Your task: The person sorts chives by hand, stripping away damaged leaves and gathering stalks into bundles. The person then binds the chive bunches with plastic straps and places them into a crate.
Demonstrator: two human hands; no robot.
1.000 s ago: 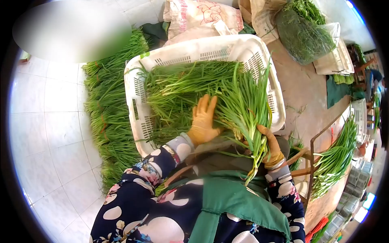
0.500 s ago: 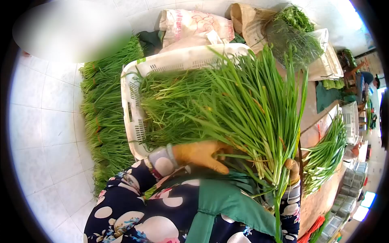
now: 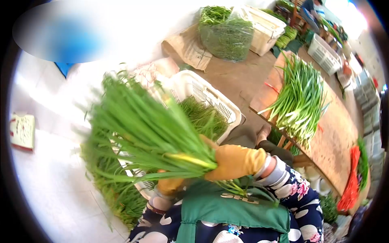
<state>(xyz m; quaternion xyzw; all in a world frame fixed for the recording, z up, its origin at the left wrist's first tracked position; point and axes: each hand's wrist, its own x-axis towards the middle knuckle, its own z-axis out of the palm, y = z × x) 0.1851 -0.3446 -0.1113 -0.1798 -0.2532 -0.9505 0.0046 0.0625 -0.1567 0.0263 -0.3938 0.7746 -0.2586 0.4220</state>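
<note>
A large bunch of garlic chives (image 3: 158, 133) is held at chest height over the crate, its leaves fanning out to the upper left and blurred at the tips. My right hand (image 3: 239, 162), in a yellow glove, is closed around the stems, and a few stem ends stick out below it. One yellowed leaf shows near the grip. My left hand (image 3: 169, 185), also gloved, is under the leaves at the near side of the bunch; its fingers are mostly hidden. Below the bunch, a white plastic crate (image 3: 202, 91) holds more loose chives (image 3: 206, 117).
On the wooden table (image 3: 344, 154) at right lie a pile of chives (image 3: 300, 101) and red ties (image 3: 349, 182). Bundled chives (image 3: 117, 202) lie on the floor left of the crate. A bag of greens (image 3: 227, 36) stands behind. Farther back sits another person (image 3: 311, 14).
My right hand has swung the bunch from the right to the left, across my front. My left hand has moved under the leaves. The view has turned toward the table.
</note>
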